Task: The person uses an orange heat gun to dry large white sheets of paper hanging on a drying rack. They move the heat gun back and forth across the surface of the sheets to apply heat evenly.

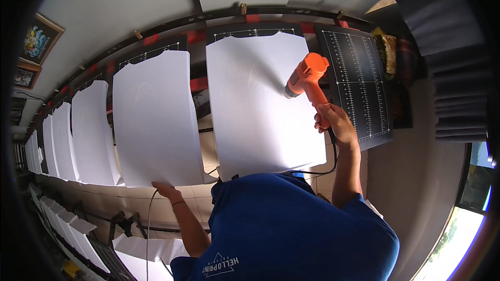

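My right hand (pixel 339 126) is wrapped round the handle of an orange heat gun (pixel 308 75). Its nozzle points left and down over a white T-shirt (pixel 260 109) spread flat on a printing board, and its shadow falls across the cloth. From the handle a black cord (pixel 333 158) loops toward my waist. Lower left, my left hand (pixel 169 192) is at the near edge of a second white shirt (pixel 153 119), closed on a thin cord (pixel 149 224) that hangs from it. The fingertips are partly hidden against the cloth edge.
To the right lies a bare black board (pixel 357 86) with white ruler markings. More shirt-covered boards (pixel 91 130) run leftward along a dark rail (pixel 198 18). Behind me at lower left stands another row of white-covered boards (pixel 73 224). Dark pleated cloth (pixel 458 93) hangs at far right.
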`<state>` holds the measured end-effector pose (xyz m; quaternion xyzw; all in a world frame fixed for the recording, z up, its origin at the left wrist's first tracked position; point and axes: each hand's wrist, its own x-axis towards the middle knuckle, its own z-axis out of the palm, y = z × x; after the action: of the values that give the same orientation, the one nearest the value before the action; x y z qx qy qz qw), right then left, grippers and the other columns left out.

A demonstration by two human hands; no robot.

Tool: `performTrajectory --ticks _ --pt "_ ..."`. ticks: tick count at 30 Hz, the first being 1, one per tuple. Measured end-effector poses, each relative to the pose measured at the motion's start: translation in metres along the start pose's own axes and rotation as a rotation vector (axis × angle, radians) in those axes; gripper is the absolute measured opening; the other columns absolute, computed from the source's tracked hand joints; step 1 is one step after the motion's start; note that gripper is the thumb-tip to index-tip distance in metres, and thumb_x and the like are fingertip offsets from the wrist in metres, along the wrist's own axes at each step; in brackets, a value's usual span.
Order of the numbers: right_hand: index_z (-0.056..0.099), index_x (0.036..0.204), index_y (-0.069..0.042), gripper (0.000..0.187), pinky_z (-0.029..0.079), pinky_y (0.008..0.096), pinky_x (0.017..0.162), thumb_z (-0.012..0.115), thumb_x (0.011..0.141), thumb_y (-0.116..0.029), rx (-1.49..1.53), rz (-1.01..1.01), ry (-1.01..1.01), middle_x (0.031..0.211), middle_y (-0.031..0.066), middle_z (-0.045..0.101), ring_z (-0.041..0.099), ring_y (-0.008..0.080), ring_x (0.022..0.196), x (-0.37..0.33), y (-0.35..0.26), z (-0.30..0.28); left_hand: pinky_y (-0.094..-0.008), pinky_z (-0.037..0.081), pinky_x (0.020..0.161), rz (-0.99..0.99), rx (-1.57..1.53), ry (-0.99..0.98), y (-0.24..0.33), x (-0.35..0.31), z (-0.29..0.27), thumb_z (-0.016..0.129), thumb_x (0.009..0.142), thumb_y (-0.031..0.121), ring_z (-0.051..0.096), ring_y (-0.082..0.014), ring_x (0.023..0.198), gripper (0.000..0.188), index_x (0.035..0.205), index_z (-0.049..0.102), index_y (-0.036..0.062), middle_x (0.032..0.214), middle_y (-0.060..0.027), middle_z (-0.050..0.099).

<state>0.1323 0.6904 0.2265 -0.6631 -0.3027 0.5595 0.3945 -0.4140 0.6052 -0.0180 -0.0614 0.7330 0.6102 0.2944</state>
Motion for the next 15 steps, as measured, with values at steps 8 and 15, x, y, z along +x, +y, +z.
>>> performTrajectory --ticks 8,15 --pt "0.059 0.097 0.002 0.037 0.047 0.0252 0.055 0.06 0.091 -0.035 -0.056 0.015 -0.092 0.074 0.0046 0.059 0.06 0.0126 0.062 -0.003 -0.001 0.043 -0.0407 0.054 0.088 0.076 0.089 0.027 0.027 0.038 0.002 0.037 0.097 0.044 0.061 -0.0288 0.106 0.06 0.129 0.051 -0.0049 0.125 -0.0125 0.058" --pt "0.057 0.093 0.001 0.041 0.047 0.0266 0.057 0.058 0.092 -0.04 -0.036 -0.004 -0.224 0.074 0.0044 0.058 0.06 0.0139 0.064 -0.004 0.003 0.087 -0.0402 0.055 0.088 0.135 0.052 0.055 0.033 0.026 0.009 0.036 0.097 0.045 0.062 -0.0279 0.105 0.061 0.128 0.051 -0.0056 0.123 -0.0129 0.059"
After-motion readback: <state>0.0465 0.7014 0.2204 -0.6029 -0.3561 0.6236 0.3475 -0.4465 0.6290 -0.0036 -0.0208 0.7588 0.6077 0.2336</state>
